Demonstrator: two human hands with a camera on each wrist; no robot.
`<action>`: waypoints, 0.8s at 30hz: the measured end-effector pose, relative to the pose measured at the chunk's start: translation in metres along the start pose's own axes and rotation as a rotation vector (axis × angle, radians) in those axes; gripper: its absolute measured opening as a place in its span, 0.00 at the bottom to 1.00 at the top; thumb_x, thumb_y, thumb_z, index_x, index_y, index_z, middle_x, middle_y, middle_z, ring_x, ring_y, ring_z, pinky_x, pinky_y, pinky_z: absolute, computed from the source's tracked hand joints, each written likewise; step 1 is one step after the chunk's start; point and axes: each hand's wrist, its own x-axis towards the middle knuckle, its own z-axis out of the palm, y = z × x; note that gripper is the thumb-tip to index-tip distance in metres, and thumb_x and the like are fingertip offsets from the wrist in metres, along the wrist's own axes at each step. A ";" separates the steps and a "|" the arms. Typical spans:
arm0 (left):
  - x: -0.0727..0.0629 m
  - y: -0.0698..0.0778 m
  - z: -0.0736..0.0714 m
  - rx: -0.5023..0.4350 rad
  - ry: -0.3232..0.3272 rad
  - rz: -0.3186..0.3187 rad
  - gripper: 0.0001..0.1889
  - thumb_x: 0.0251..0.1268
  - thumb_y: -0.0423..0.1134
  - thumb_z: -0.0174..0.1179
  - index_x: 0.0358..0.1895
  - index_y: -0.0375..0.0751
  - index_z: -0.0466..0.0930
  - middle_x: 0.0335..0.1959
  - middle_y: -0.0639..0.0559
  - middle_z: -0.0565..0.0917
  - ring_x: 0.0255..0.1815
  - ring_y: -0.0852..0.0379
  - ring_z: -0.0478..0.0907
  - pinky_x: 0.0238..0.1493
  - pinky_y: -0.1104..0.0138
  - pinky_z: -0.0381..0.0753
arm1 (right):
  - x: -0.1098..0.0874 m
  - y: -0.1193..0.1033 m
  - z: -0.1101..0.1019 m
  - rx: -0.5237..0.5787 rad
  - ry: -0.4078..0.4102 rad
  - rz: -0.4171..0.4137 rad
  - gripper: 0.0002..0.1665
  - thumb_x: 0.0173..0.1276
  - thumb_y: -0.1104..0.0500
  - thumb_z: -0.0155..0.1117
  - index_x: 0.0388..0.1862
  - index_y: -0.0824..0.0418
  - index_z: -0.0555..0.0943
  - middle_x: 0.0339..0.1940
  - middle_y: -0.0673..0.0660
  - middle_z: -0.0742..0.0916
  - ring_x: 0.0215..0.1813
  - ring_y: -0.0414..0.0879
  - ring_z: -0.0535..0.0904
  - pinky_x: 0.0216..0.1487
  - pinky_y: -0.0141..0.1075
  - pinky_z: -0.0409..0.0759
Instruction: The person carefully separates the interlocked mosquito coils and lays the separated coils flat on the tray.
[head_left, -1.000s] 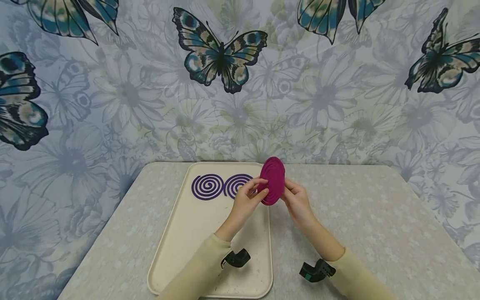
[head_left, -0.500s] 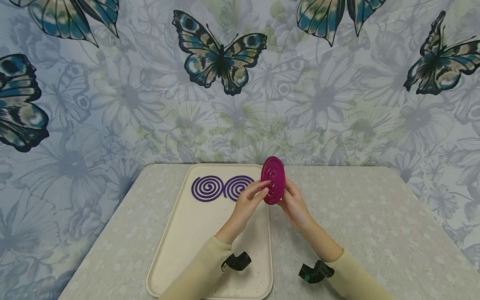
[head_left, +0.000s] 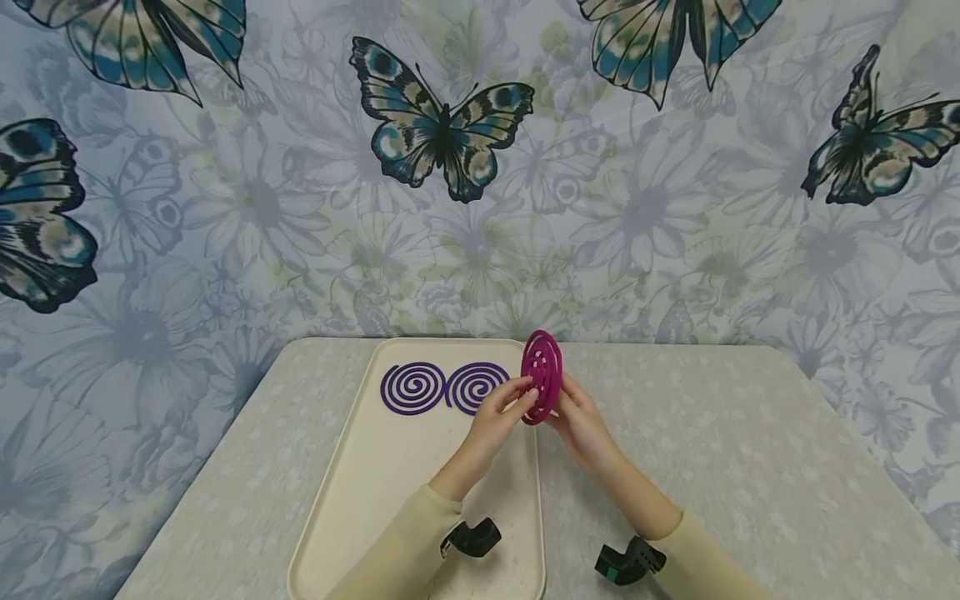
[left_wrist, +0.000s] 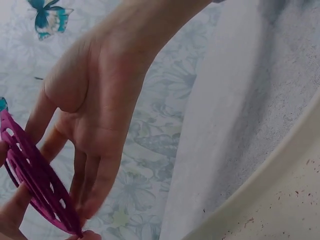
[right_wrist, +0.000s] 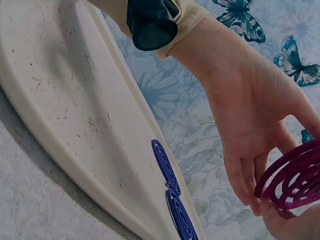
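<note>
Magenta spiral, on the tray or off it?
Off the tray: the left hand and right hand hold the magenta spiral in midair.

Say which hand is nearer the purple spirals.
Left. In the head view, the left hand partly overlaps the purple spirals; the right hand is farther right, beyond the magenta spiral.

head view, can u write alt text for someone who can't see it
A person's left hand and right hand hold up a tilted magenta spiral near the far right corner of a cream tray. Two purple spirals lie side by side at the tray's far end. The tray lies on a pale table before a butterfly-print backdrop.
</note>
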 end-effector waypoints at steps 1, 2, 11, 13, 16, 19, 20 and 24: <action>0.000 -0.001 0.000 0.001 -0.001 0.008 0.20 0.69 0.42 0.56 0.60 0.39 0.75 0.64 0.42 0.74 0.68 0.42 0.67 0.68 0.50 0.69 | 0.000 0.001 0.000 0.021 0.006 -0.003 0.29 0.77 0.58 0.45 0.72 0.68 0.56 0.50 0.41 0.80 0.51 0.33 0.79 0.54 0.28 0.80; 0.000 -0.001 0.000 0.000 0.003 0.013 0.19 0.68 0.42 0.57 0.59 0.40 0.76 0.63 0.43 0.75 0.68 0.43 0.68 0.67 0.51 0.70 | -0.001 0.001 -0.001 0.045 0.010 -0.005 0.27 0.76 0.60 0.45 0.71 0.66 0.57 0.49 0.41 0.80 0.51 0.34 0.79 0.54 0.28 0.80; -0.001 -0.003 -0.001 -0.048 0.010 -0.009 0.16 0.64 0.41 0.62 0.53 0.41 0.79 0.57 0.45 0.79 0.61 0.49 0.75 0.57 0.61 0.80 | -0.001 0.004 -0.004 0.187 -0.007 0.003 0.15 0.76 0.63 0.46 0.46 0.45 0.78 0.44 0.42 0.82 0.48 0.33 0.77 0.53 0.27 0.78; -0.001 -0.003 -0.002 -0.056 -0.003 -0.004 0.17 0.64 0.40 0.61 0.54 0.41 0.79 0.58 0.44 0.78 0.61 0.47 0.74 0.57 0.61 0.80 | -0.001 0.004 -0.004 0.191 0.002 0.001 0.16 0.75 0.63 0.46 0.45 0.45 0.78 0.43 0.42 0.82 0.47 0.33 0.77 0.52 0.28 0.78; -0.001 -0.004 -0.002 -0.078 -0.018 0.017 0.18 0.65 0.38 0.61 0.56 0.38 0.78 0.60 0.42 0.77 0.61 0.44 0.74 0.58 0.60 0.80 | -0.001 0.005 -0.004 0.175 0.027 -0.006 0.16 0.75 0.64 0.46 0.44 0.45 0.78 0.42 0.42 0.83 0.46 0.34 0.78 0.51 0.29 0.79; 0.000 -0.004 -0.001 -0.074 -0.012 0.037 0.18 0.65 0.37 0.60 0.57 0.37 0.77 0.60 0.41 0.76 0.61 0.44 0.74 0.58 0.60 0.80 | -0.001 0.005 -0.002 0.139 0.062 -0.013 0.16 0.75 0.64 0.47 0.41 0.44 0.78 0.41 0.42 0.84 0.45 0.34 0.79 0.50 0.29 0.80; 0.000 -0.004 0.000 -0.061 -0.001 0.048 0.18 0.65 0.37 0.60 0.57 0.37 0.78 0.60 0.41 0.76 0.61 0.44 0.74 0.59 0.61 0.79 | -0.001 0.006 -0.002 0.126 0.073 -0.014 0.15 0.75 0.64 0.48 0.41 0.44 0.78 0.41 0.42 0.84 0.45 0.34 0.79 0.49 0.29 0.80; 0.002 -0.004 0.001 -0.006 0.037 0.090 0.17 0.66 0.38 0.59 0.56 0.38 0.79 0.61 0.42 0.76 0.63 0.47 0.70 0.62 0.59 0.77 | -0.001 0.008 -0.003 0.085 0.104 -0.023 0.16 0.73 0.64 0.50 0.51 0.46 0.78 0.46 0.41 0.84 0.50 0.34 0.79 0.53 0.29 0.80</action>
